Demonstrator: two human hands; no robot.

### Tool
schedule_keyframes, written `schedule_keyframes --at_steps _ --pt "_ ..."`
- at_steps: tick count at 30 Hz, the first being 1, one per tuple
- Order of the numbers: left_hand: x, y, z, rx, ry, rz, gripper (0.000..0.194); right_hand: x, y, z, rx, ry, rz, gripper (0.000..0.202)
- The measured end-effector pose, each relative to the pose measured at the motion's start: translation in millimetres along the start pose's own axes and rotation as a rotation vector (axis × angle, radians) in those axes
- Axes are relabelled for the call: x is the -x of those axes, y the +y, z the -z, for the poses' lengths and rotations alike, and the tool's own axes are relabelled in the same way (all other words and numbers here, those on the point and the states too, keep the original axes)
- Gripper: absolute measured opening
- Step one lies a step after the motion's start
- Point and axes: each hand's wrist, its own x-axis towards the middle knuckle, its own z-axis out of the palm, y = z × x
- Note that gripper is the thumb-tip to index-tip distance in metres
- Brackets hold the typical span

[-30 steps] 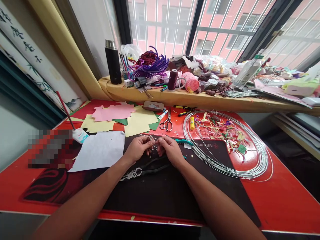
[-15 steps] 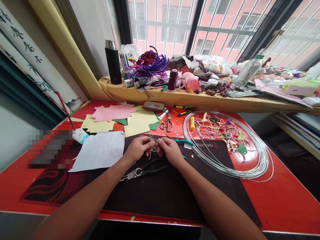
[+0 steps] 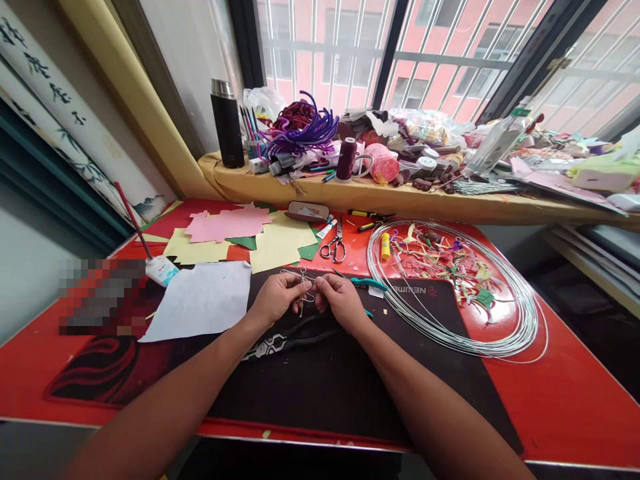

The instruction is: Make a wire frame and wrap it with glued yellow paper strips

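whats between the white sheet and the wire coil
In the head view, mainly the left hand, a bent wire piece, the right hand and a teal-handled tool, with black-handled pliers nearer the wearer.

Behind the red counter (image 3: pixel 575 387) there is a long sill (image 3: pixel 300 190) covered with yellow cloth, and above it a dark-framed window (image 3: pixel 340 40) with white bars, through which a pink building (image 3: pixel 375 73) is seen in pale daylight. On the left side stand a light wall (image 3: pixel 35 233), a teal curtain (image 3: pixel 55 180), a yellow curtain (image 3: pixel 125 93) and a hanging scroll (image 3: pixel 65 107) with black writing. On the right, beside the counter, there is a shelf (image 3: pixel 590 273) with flat things stacked on it.
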Motion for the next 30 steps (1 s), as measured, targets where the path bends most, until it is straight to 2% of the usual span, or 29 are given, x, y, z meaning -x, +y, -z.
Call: schedule_keyframes --at_steps 8,17,22,26,30 --pt "-2 -6 0.3 -0.013 -0.006 -0.006 0.038 -1 0 -1 -0.001 0.011 -0.001 0.042" --pt "3 4 1.2 -0.004 -0.031 -0.064 0.036 1 -7 1 -0.123 -0.023 -0.063 0.045" --pt "4 2 3.7 0.009 -0.042 -0.053 0.037 3 -12 2 -0.186 -0.009 -0.092 0.048" --pt "5 0 3.6 -0.011 -0.102 -0.024 0.038 3 -11 2 -0.219 0.016 -0.098 0.047" --pt "8 4 2.1 -0.072 -0.186 0.005 0.04 2 -9 1 -0.156 0.02 -0.054 0.043"
